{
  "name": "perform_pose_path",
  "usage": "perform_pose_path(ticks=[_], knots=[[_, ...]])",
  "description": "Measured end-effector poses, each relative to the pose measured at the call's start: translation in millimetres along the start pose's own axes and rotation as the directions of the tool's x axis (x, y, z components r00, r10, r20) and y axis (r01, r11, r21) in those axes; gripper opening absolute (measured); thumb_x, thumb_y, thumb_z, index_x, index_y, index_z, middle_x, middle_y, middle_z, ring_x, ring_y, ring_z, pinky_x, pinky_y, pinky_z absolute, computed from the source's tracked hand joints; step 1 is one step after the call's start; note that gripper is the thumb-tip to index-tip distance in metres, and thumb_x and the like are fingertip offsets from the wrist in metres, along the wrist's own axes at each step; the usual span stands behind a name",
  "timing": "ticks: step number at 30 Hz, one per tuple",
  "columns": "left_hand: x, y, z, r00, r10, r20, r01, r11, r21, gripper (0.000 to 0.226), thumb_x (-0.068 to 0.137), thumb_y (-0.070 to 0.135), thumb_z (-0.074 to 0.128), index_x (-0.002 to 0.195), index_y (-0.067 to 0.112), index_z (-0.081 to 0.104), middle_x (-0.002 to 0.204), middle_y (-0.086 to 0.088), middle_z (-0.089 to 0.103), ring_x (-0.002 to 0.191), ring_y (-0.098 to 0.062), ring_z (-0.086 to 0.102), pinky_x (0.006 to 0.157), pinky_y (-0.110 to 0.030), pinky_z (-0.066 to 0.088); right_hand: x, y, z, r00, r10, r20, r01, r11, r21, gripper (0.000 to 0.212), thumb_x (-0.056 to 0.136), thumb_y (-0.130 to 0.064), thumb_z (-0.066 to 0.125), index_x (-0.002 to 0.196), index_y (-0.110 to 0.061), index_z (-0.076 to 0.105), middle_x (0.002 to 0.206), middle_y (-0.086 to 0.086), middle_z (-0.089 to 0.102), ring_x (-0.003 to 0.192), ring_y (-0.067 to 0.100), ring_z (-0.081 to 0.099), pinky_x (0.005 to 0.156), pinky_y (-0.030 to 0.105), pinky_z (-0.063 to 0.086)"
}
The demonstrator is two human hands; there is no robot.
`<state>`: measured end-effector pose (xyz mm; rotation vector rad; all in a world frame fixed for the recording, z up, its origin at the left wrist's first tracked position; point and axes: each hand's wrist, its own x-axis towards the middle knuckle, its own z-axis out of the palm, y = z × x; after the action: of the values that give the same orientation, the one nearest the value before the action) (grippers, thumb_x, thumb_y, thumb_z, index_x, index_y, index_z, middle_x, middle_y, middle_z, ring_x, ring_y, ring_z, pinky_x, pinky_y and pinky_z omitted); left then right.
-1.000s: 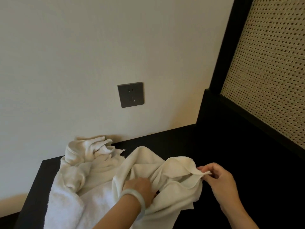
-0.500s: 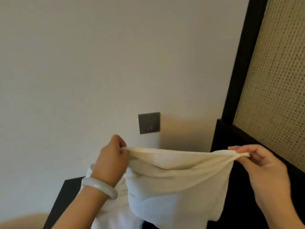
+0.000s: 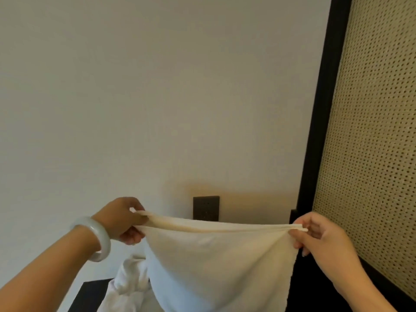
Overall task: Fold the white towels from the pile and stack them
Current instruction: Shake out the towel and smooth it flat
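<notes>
We hold one white terry towel [image 3: 216, 262] up in the air with our two bare hands, in front of the plain cream wall [image 3: 135, 97]. Our left hand [image 3: 122, 218] closes on the upper left corner of the towel: the thumb and the bent fingers [image 3: 132, 236] pinch the cloth edge tightly, with no gap between them. On the left wrist sits a pale green, smooth stone bangle [image 3: 94, 238]. Our right hand [image 3: 319, 235] grips the upper right corner in the same way, thumb on top and fingers curled under, and a short tip of the hem comes out beside the thumb. Between the two hands the top edge is stretched almost straight, and we see two layers of the edge lying one just above the other. The rest of the towel hangs down freely from this edge.

Behind the hanging towel, lower left, the crumpled pile of other white towels [image 3: 128, 282] rests on the dark, flat table surface [image 3: 87, 293]. The towel we hold partly hides the pile, so we cannot tell if it touches it. A dark grey square wall socket [image 3: 206, 204] shows just above the stretched edge. At the right stands a woven cane panel [image 3: 371, 131] in a black frame [image 3: 319, 131].
</notes>
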<state>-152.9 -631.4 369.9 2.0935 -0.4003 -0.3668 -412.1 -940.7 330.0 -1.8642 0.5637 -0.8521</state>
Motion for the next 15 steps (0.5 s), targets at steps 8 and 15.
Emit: perform_pose_path(ticks=[8,15], knots=[[1.6,2.8,-16.6,0.994,0.061,-0.085,-0.061,0.998,0.004,0.015,0.092,0.002,0.060,0.084,0.003,0.073,0.054,-0.007,0.062,0.046,-0.014,0.051,0.044,-0.020,0.044,-19.1,-11.5,-9.9,0.965,-0.088,0.246,0.076,0.995,0.059,0.036,0.081,0.010,0.072,0.096,-0.022,0.064,0.064,0.007,0.061,0.050,0.026,0.056,0.042,0.026,0.043],[1.6,-6.3,-16.6,1.000,0.021,0.015,-0.021,1.000,-0.009,0.017,0.094,0.010,0.063,0.087,0.000,0.075,0.051,-0.003,0.053,0.044,-0.010,0.038,0.040,-0.016,0.032,-34.2,-15.7,-17.1,0.917,-0.106,0.385,0.083,0.994,0.076,0.026,0.086,-0.001,0.069,0.088,-0.027,0.075,0.058,0.018,0.062,0.045,0.023,0.050,0.044,0.023,0.042]])
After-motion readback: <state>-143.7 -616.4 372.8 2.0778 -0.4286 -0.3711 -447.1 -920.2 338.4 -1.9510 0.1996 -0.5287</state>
